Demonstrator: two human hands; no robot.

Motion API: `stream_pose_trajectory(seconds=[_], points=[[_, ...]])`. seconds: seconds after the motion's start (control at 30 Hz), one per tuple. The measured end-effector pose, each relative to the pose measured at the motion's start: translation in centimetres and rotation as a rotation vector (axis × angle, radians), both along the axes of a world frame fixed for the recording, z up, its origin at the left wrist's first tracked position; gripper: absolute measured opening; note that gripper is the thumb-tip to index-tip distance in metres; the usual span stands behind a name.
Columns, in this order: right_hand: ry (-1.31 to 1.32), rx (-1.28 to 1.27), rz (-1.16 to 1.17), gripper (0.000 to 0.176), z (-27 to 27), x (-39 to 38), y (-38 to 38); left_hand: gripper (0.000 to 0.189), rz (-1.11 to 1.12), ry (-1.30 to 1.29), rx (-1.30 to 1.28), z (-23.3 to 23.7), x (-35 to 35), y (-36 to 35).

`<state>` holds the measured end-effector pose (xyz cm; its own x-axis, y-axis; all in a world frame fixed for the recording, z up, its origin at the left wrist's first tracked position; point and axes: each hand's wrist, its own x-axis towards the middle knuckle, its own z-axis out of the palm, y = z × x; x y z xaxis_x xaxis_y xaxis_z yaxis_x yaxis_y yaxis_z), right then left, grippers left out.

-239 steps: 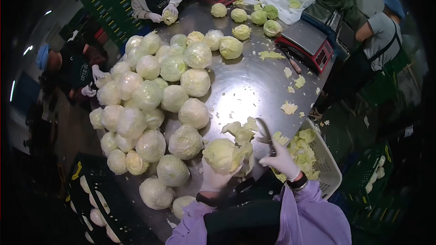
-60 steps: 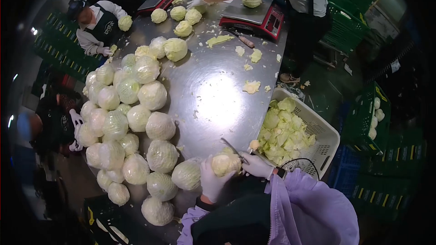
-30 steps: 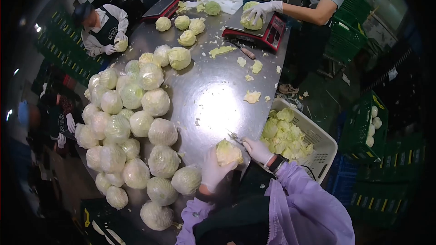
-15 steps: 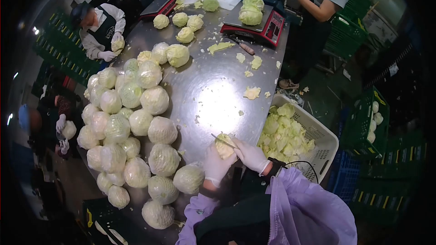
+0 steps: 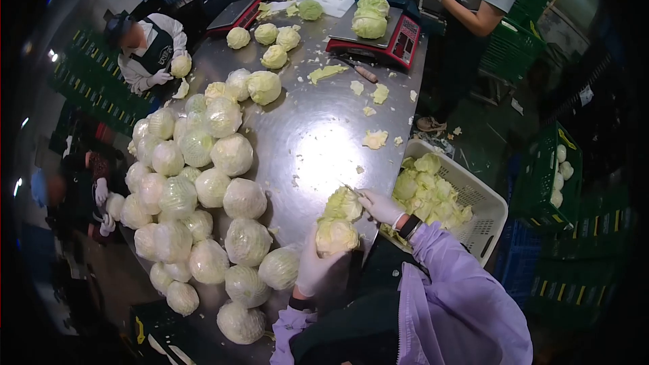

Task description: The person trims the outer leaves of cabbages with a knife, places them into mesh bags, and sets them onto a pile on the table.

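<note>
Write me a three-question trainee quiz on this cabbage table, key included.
1. True or false: the white basket is filled with whole cabbages.
2. Which of the camera wearer's hands cups the cabbage head?
3. What lies on the table by the red scale nearer the white basket?
A) phone
B) knife
C) scissors

Key:
1. False; it holds loose leaves.
2. The left hand.
3. B.

Scales [image 5: 404, 44] and crates [image 5: 506, 47] mark a packing workshop.

Lilac sleeves [image 5: 439, 250], white gloves [image 5: 382, 208]
</note>
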<state>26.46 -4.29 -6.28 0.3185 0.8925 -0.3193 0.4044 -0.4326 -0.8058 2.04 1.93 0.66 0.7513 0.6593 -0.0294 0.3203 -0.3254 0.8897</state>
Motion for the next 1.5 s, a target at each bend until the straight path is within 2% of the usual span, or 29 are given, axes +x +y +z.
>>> stream_pose_trajectory(seconds=[0.07, 0.1, 0.13, 0.2, 0.27, 0.33, 0.4, 0.47, 0.53, 0.57, 0.63, 0.67, 0.7, 0.73, 0.77, 0.8, 0.83, 0.87, 0.9, 0.93, 1.0, 1.07, 1.1, 1.17, 1.23, 1.3, 1.37, 1.43, 1.5], points=[[0.371, -0.021, -0.199, 0.055, 3.3, -2.0, -0.6, 0.093, 0.062, -0.028, -0.080, -0.1, -0.2, -0.2], [0.390, 0.087, -0.215, 0.068, 4.4, -3.2, -1.0, 0.093, 0.125, -0.071, -0.183, -0.2, 0.3, -0.5], [0.390, 0.083, -0.211, 0.068, 4.4, -4.6, -1.6, 0.092, 0.183, -0.113, -0.286, -0.3, 0.6, -0.7], [0.356, 0.081, -0.033, 0.071, 4.7, -6.4, -2.6, 0.090, 0.176, -0.056, -0.172, -0.3, 0.6, -0.8], [0.484, -0.040, -0.059, 0.070, 6.1, -5.7, -3.1, 0.087, 0.171, 0.004, -0.057, -0.1, 0.9, -1.2], [0.618, -0.161, -0.080, 0.069, 5.8, -5.3, -3.7, 0.081, 0.273, -0.338, -0.486, 0.3, 1.4, -1.7], [0.736, -0.028, -0.150, 0.060, 3.9, -5.1, -4.6, 0.076, 0.308, -0.357, -0.468, -1.0, 1.1, -1.3], [0.749, -0.100, -0.168, 0.055, 7.6, -3.6, -5.1, 0.070, 0.350, -0.388, -0.449, -1.4, 0.9, -1.0], [0.906, -0.038, -0.251, 0.049, 8.4, -2.3, -5.9, 0.063, 0.357, -0.589, -0.956, -1.0, 0.7, -0.7], [0.892, -0.004, -0.258, 0.046, 8.8, -1.7, -6.4, 0.063, 0.350, -0.591, -0.952, -0.7, 0.6, -0.6], [0.840, -0.011, -0.281, 0.045, 8.9, -0.1, -7.1, 0.067, 0.217, -0.952, -1.499, -0.1, 0.5, -0.3], [0.794, -0.026, -0.303, 0.044, 8.9, 0.5, -7.3, 0.067, 0.212, -0.958, -1.490, 0.0, 0.5, -0.1], [0.584, 0.091, -0.312, 0.041, 7.4, 0.6, -7.0, 0.071, 0.204, -1.002, -1.512, 0.2, 0.4, 0.0], [0.580, 0.099, -0.304, 0.041, 6.1, 0.4, -7.0, 0.076, 0.194, -1.048, -1.533, 0.3, 0.5, 0.2], [0.212, 0.255, -0.290, 0.041, 6.6, -0.1, -6.6, 0.076, 0.188, -1.053, -1.527, 0.7, 0.6, 0.4], [-0.158, 0.402, -0.273, 0.041, 7.2, -0.4, -6.3, 0.077, 0.186, -0.957, -1.344, 1.2, 0.7, 0.6], [0.413, 0.336, -0.376, 0.052, 7.7, -1.8, -6.1, 0.078, 0.184, -0.861, -1.165, 1.7, 0.7, 0.7], [0.411, 0.337, -0.377, 0.052, 7.1, -1.8, -6.1, 0.078, 0.181, -0.862, -1.166, 2.6, 0.8, 1.2], [0.809, 0.237, -0.259, 0.060, 5.9, -1.9, -6.1, 0.081, -0.006, -0.724, -0.935, 3.8, 1.0, 2.1], [1.202, 0.126, -0.127, 0.069, 7.8, -2.4, -5.5, 0.084, -0.182, -0.582, -0.700, 5.4, 1.4, 2.6], [1.208, 0.107, -0.235, 0.078, 9.2, -3.5, -5.2, 0.083, -0.205, -0.538, -0.571, 6.9, 2.3, 1.6], [1.178, 0.313, -0.215, 0.070, 7.7, -3.7, -4.9, 0.080, 0.258, -0.578, -0.445, 6.5, 2.9, 0.6], [1.175, 0.386, -0.196, 0.069, 9.5, -3.8, -4.8, 0.080, 0.263, -0.584, -0.440, 7.0, 3.2, -0.1], [1.116, 0.380, -0.196, 0.068, 10.2, -4.4, -4.3, 0.083, 0.166, -0.768, -1.084, 8.2, 3.5, -1.9], [1.055, 0.362, -0.193, 0.068, 10.4, -4.5, -4.2, 0.089, 0.206, -0.725, -0.857, 6.5, 3.5, -2.5], [0.904, 0.166, -0.074, 0.063, 10.4, -4.0, -4.7, 0.091, 0.302, -0.649, -0.737, 5.3, 3.0, -2.2], [0.824, 0.063, -0.012, 0.062, 9.0, -3.4, -5.3, 0.096, 0.279, -0.389, -0.200, 4.5, 2.3, -1.8], [0.725, 0.172, -0.193, 0.052, 5.6, -3.5, -5.6, 0.100, 0.254, -0.324, -0.160, 3.1, 1.7, -1.4], [0.589, 0.205, -0.231, 0.047, 5.4, -4.0, -6.1, 0.104, 0.221, -0.260, -0.122, 2.2, 1.8, -1.3]])
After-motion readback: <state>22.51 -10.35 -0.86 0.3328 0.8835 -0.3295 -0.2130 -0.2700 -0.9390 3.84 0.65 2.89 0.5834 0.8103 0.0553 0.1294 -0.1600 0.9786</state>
